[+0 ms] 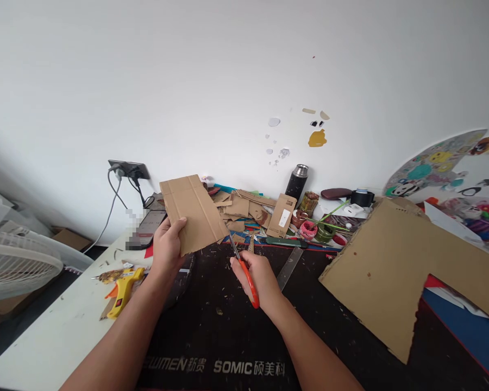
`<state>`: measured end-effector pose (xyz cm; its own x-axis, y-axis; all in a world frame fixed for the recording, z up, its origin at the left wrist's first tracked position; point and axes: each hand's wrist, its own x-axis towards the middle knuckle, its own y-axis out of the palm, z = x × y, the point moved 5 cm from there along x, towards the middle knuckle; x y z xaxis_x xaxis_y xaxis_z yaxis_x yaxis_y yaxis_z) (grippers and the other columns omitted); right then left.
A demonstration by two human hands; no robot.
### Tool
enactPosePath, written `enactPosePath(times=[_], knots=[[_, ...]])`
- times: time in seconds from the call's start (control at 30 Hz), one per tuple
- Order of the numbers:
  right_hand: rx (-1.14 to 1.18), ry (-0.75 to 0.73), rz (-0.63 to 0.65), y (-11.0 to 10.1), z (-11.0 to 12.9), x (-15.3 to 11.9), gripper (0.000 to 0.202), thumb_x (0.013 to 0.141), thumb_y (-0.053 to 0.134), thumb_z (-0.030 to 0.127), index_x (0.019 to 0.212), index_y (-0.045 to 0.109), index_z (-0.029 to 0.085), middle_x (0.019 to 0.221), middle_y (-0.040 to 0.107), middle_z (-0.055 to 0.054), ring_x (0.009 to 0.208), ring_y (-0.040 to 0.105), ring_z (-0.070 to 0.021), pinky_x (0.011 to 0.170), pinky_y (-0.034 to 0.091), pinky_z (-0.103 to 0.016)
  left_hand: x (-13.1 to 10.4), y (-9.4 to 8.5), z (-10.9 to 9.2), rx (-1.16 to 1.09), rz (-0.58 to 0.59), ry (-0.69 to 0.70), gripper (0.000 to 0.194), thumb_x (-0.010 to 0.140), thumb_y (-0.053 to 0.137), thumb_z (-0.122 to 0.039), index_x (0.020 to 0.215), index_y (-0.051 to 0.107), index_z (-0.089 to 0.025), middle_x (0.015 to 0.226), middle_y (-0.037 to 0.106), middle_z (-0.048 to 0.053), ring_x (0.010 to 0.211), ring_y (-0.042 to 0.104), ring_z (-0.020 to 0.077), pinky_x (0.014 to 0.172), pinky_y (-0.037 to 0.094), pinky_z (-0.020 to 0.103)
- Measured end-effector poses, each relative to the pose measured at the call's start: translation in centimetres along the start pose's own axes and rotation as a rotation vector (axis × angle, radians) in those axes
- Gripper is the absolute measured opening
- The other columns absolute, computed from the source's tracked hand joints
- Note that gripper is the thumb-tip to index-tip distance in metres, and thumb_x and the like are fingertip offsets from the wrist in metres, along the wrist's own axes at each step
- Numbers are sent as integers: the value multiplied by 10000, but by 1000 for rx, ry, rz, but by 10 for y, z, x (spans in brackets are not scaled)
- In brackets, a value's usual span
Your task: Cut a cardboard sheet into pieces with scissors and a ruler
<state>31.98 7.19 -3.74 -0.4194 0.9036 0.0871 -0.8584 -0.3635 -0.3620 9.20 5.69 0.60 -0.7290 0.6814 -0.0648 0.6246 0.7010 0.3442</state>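
My left hand (169, 241) is closed on the lower left edge of a flat brown cardboard piece (193, 212), its thumb lying on the front face. The piece is held up above the desk and tilted, with crease lines across it. In my right hand (258, 274) is a pair of scissors (248, 279) with orange handles, fingers wrapped round them. The scissor blades point up and left and meet the lower right corner of the cardboard; whether they are cutting into it I cannot tell.
A yellow glue gun (124, 290) lies on the white desk at left. Behind my hands are cardboard scraps (238, 206), a black thermos (297, 182) and a green utility knife (281, 241). A clear ruler (289, 269) rests on the black mat (212, 336). Large cardboard (375, 271) covers the right.
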Motion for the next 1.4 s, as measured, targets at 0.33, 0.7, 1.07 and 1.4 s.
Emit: enactPosePath(times=[0.33,0.7,1.07,1.4], knots=[[290,167,-7,0,-11,5,420,877,707,600,733,532,247,453,458,80,329,423,-117,344,324,-221,1,-1,2,-25,-3,-35,360,542,841,-356,839,707,-205,684,719,-7,634,698,244,506,483,281],[461,124,-40,-18,-1,12,547,851,681,744,873,662,198,463,546,58,346,518,-134,384,414,-230,0,5,13,-36,128,-110,434,538,887,-377,899,726,-201,769,776,26,669,723,259,579,558,329],[523,169,15,-13,-7,11,559,799,760,742,772,547,226,464,541,70,333,473,-102,357,334,-196,-30,29,34,19,438,-199,564,622,946,-539,1004,734,-182,948,818,109,856,764,320,685,567,367],[567,138,-240,-36,-13,15,553,779,771,727,786,514,237,475,536,67,350,473,-106,357,332,-201,-44,40,34,217,943,-214,578,745,937,-435,1175,629,-202,776,735,26,536,698,207,473,502,292]])
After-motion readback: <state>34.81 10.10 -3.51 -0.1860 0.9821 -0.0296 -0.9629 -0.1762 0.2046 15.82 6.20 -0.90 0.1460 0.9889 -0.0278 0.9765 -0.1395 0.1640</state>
